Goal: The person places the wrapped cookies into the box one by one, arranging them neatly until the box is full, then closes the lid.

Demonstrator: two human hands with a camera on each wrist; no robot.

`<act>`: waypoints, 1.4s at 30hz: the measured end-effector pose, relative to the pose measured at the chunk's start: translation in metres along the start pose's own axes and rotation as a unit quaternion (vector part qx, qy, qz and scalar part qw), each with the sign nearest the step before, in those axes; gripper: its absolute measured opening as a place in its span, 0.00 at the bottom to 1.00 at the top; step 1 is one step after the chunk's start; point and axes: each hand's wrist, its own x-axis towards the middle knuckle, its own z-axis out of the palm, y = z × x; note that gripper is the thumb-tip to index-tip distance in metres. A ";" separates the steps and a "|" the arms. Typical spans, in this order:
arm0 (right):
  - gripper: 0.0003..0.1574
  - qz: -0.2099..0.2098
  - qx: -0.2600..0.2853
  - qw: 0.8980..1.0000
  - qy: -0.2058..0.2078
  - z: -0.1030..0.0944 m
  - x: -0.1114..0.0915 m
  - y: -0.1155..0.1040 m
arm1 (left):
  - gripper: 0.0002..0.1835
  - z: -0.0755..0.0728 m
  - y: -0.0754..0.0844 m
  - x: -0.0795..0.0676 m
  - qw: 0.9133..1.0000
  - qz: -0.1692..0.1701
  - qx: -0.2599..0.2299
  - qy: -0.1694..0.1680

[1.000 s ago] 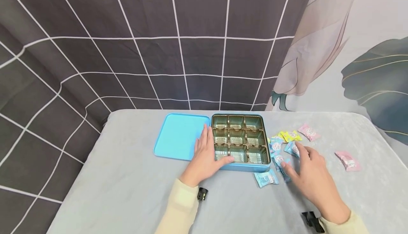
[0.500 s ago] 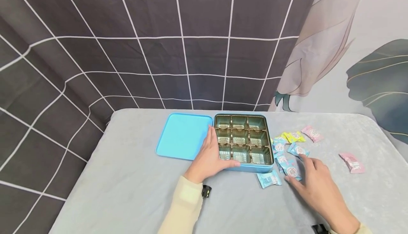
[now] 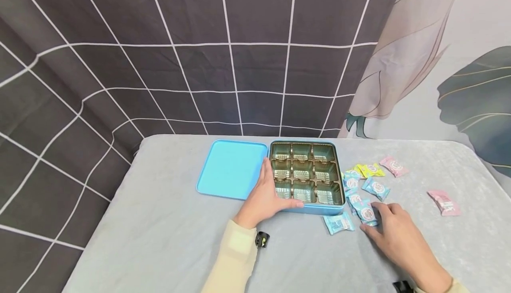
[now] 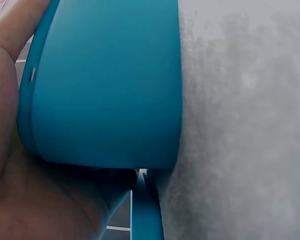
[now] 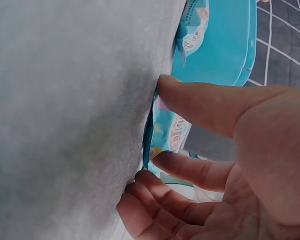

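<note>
A blue tin (image 3: 311,210) with a gold-brown divided insert (image 3: 303,171) stands uncovered, its compartments bare. My left hand (image 3: 261,200) rests round its front left corner, fingers straight along the left side and thumb on the front rim. In the left wrist view the palm lies by the blue tin wall (image 4: 105,90). My right hand (image 3: 399,235) pinches a blue wrapped candy (image 3: 366,213) on the cloth, thumb at one end, index finger at the other. The right wrist view shows this candy (image 5: 167,130) between thumb and index finger, the other fingers curled against the cloth.
A light blue lid (image 3: 231,169) lies left of the tin. Right of it are more blue candies (image 3: 376,189), yellow ones (image 3: 370,170) and two pink ones, one farther back (image 3: 394,166), one at right (image 3: 444,203). Another blue candy (image 3: 338,223) lies by the tin's front corner.
My right hand has come down and closed its thumb and index finger on a blue candy. The left hand stays at the tin; the view has shifted slightly.
</note>
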 end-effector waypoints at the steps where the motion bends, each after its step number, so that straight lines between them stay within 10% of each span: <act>1: 0.38 0.000 -0.001 1.000 0.000 0.000 0.000 -0.001 | 0.79 0.000 0.000 0.000 1.000 0.000 -0.003 0.001; 42: 0.34 -0.055 0.053 0.995 0.064 -0.016 0.018 0.007 | 0.77 -0.002 -0.002 0.000 1.000 0.002 -0.001 -0.005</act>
